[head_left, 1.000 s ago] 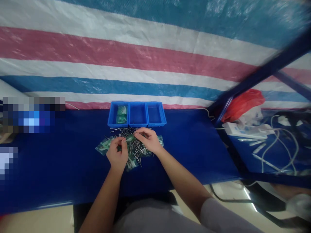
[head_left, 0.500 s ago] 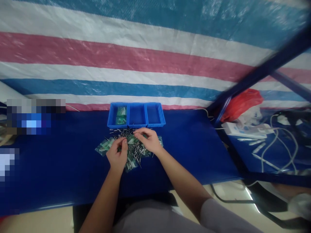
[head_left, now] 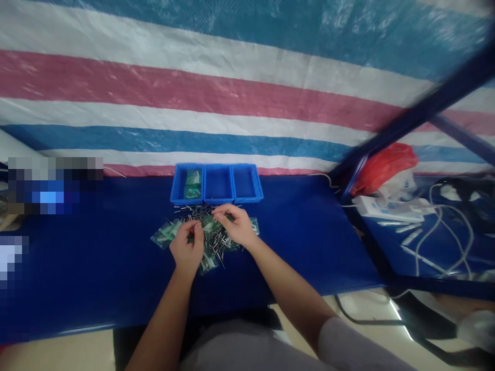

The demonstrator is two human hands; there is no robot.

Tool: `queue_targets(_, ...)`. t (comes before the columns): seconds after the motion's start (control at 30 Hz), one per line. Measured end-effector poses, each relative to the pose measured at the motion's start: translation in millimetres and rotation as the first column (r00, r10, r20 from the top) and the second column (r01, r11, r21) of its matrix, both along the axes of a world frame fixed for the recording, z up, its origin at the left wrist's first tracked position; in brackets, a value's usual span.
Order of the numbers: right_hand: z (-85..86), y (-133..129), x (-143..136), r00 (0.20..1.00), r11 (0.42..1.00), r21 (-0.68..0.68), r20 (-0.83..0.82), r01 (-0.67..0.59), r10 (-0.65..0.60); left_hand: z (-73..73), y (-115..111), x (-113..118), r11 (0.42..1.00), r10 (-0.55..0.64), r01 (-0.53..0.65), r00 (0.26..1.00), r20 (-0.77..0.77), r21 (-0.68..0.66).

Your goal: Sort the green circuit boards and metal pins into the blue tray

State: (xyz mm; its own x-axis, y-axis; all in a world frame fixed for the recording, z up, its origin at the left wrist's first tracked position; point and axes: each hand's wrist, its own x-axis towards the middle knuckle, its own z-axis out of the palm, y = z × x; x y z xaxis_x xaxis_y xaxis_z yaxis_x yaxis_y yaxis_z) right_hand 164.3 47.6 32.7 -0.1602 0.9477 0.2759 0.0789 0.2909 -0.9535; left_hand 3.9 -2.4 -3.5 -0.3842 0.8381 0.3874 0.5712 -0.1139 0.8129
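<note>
My left hand [head_left: 187,245] is closed in a pinch at the left edge of a small greenish plastic bag [head_left: 209,224]. Thumb and forefinger of my right hand [head_left: 236,224] are pinched together at the bag's upper right. Under and around both hands lies a heap of thin dark and silvery metal pins [head_left: 219,245], too small to name more exactly. More greenish plastic bags [head_left: 165,234] lie spread to the left, below and right of the heap. Just beyond stands a blue three-compartment tray [head_left: 203,201]; its left compartment holds similar bags [head_left: 193,184].
The blue tabletop [head_left: 96,268] runs up to a striped plastic sheet [head_left: 232,93]. At the right, behind a dark metal frame post [head_left: 356,172], are a red plastic bag [head_left: 386,165], a white power strip [head_left: 390,208] and looped white cables [head_left: 469,232]. Blurred objects sit at the left.
Almost nothing differs. Both hands keep their pinch at the same spot over the heap, with only a very slight shift of the view.
</note>
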Motion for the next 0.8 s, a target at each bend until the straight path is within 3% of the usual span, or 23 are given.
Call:
queue_targets(0.43, 3.8, -0.9, -2.1, 1.000, 0.999, 0.050, 0.024, 0.017, -0.018, 5.3, 1.1, -0.2, 0.999, 0.034, -0.034, 0.999, 0.006, 0.007)
queue_targets(0.6, 7.0, 1.7, 1.0, 0.996, 0.984, 0.173, 0.067, 0.041, -0.054, 9.2, 0.9, 3.7, 0.999, -0.021, 0.018, 0.993, 0.118, 0.026)
queue_targets(0.8, 7.5, 0.7, 1.2, 0.997, 0.988, 0.154, 0.072, 0.012, -0.023, 9.3, 0.4, 1.6, 0.995, -0.059, 0.048, 0.991, 0.123, 0.090)
